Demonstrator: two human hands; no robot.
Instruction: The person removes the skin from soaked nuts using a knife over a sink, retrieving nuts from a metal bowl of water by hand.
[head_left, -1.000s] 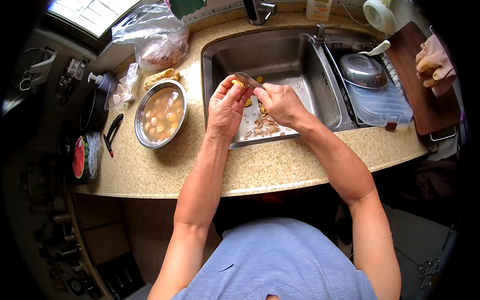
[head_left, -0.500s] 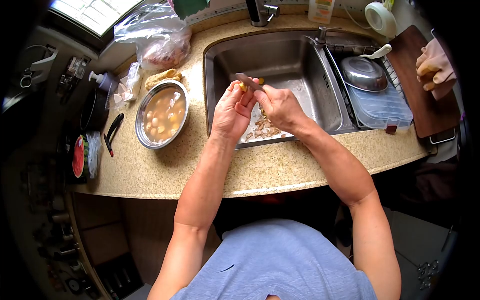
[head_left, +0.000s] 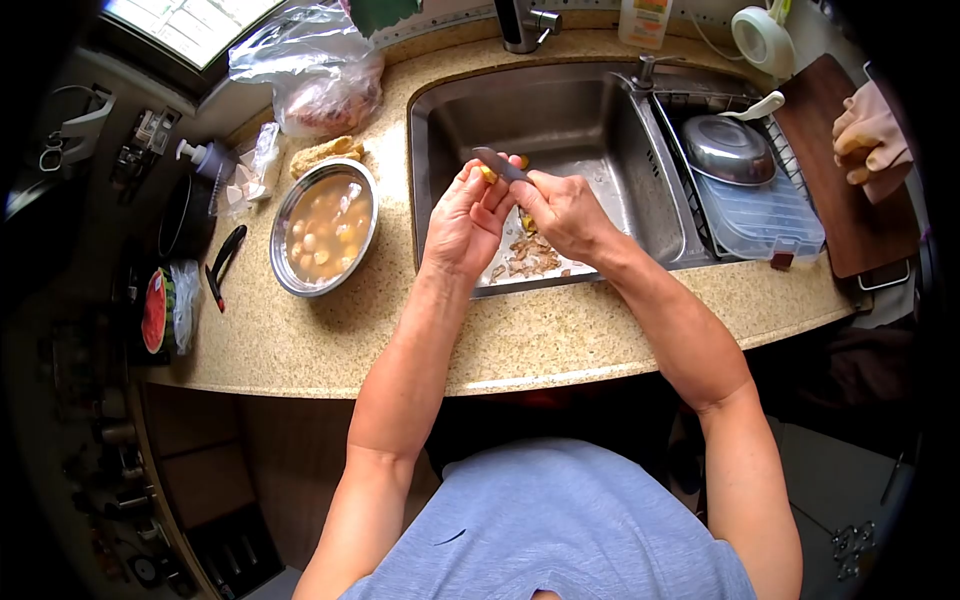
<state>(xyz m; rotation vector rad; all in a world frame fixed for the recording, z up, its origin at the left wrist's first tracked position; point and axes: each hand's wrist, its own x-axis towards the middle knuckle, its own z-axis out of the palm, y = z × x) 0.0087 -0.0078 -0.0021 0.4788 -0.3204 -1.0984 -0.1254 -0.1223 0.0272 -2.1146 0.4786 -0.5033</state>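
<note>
Over the near left part of the steel sink (head_left: pixel 630 130), my left hand (head_left: pixel 463 228) pinches a small yellowish piece of food (head_left: pixel 488 174) between its fingertips; its exact kind is hard to make out. My right hand (head_left: pixel 568 215) is closed around a knife (head_left: pixel 500 164), whose blade lies against that piece and points left. Brown peelings (head_left: pixel 532 258) lie in the sink below my hands. To the left, a metal bowl (head_left: pixel 281 273) stands on the counter, holding cloudy water with several round pale pieces.
On the counter's left are a red-and-black handled tool (head_left: pixel 226 262), cut watermelon (head_left: pixel 156 312) and a ginger-like root (head_left: pixel 328 153). A plastic bag (head_left: pixel 315 85) sits behind. Right of the sink, a rack holds a metal bowl (head_left: pixel 728 150) and plastic lid (head_left: pixel 760 215), beside a brown board (head_left: pixel 835 160).
The knife blade has tilted slightly against the yellowish piece, and my right hand has shifted a little. Both hands keep their hold in nearly the same place.
</note>
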